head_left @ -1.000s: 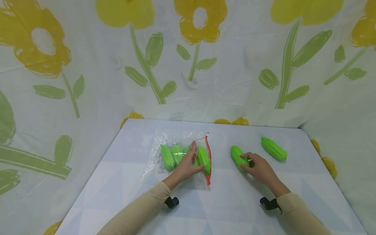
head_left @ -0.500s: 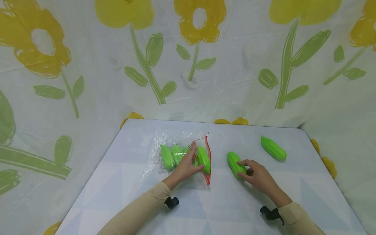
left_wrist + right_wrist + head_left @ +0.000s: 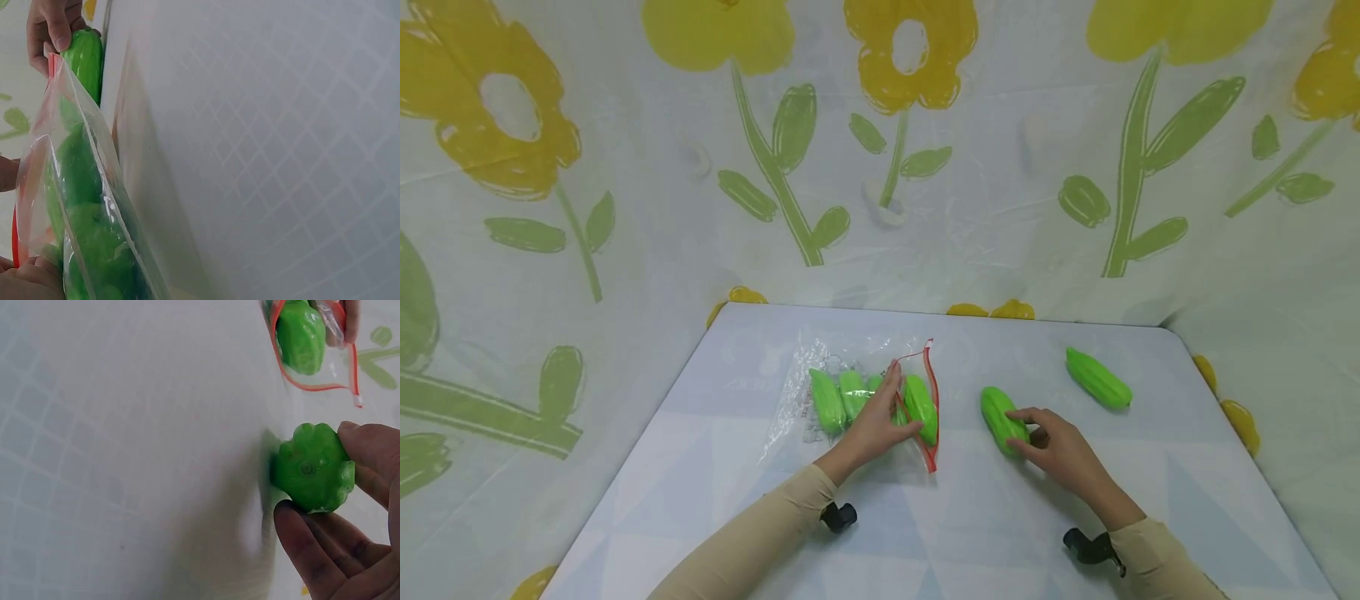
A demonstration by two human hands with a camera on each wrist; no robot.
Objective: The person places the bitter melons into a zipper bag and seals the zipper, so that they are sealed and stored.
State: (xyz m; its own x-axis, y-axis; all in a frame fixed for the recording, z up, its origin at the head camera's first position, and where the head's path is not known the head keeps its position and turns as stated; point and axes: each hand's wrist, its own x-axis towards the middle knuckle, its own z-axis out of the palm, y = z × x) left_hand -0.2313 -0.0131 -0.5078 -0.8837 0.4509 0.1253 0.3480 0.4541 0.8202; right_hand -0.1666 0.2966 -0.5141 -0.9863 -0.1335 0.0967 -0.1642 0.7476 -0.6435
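Note:
A clear zip bag (image 3: 792,412) with a red seal lies on the table, several ridged green gourd-shaped vegetables inside. My left hand (image 3: 874,421) holds the bag at its mouth, fingers long and thumb spread apart along the red lip. One green gourd (image 3: 921,407) lies just within that opening. To the right, my right hand (image 3: 1060,450) pinches another green gourd (image 3: 1000,412) between thumb and fingers. In the right wrist view that gourd's lobed end (image 3: 309,469) faces the camera, close over the table. The left palm hides part of the bagged gourds.
One more green gourd (image 3: 1099,379) lies loose at the back right of the table (image 3: 985,533). A flower-printed curtain (image 3: 985,217) hangs behind and at both sides. Black wrist cameras (image 3: 1086,546) sit under the beige sleeves.
My right hand has drawn the pinched gourd slightly left and toward me, then held it nearly still over the last half second. The left hand and bag have stayed put.

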